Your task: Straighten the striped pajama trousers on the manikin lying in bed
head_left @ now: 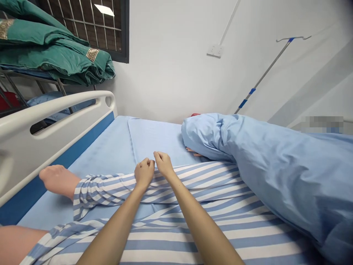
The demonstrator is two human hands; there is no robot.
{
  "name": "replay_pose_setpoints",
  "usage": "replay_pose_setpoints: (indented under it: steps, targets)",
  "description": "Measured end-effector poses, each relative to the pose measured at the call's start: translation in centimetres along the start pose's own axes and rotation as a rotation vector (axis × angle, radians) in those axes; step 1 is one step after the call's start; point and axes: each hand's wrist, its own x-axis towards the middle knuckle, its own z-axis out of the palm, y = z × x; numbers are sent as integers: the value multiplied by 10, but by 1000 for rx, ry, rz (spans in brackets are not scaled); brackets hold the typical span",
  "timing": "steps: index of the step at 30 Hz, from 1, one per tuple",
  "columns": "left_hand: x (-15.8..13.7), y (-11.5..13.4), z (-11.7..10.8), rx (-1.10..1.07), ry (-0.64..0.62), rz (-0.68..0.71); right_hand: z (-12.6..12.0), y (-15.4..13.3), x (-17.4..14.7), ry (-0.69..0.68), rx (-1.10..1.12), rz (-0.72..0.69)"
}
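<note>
Close together, L hand & R hand fisted at striped trouser leg, grips narrow, contents unclear

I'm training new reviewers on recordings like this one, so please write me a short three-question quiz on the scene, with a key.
1. True or false: the person's left hand and right hand are both curled closed.

2. Multiple choice: at the picture's right, what overlaps the blue-and-white striped fabric trousers?
A) A folded green fabric bundle
B) A puffy light-blue fabric cover
C) An off-white plastic bed rail

3. Short answer: what colour are the bands on the thin metal pole with the hooked top?

Key: 1. True. 2. B. 3. Blue.
</note>
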Motion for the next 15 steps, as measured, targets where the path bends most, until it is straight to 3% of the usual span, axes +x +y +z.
replay_pose_setpoints:
  steps: [8,15]
  targets:
    - [0,1,4,45,35,53,7,29,-8,18,278,113]
    - [-3,3,4,76,-2,84,3,27,-8,90,416,143]
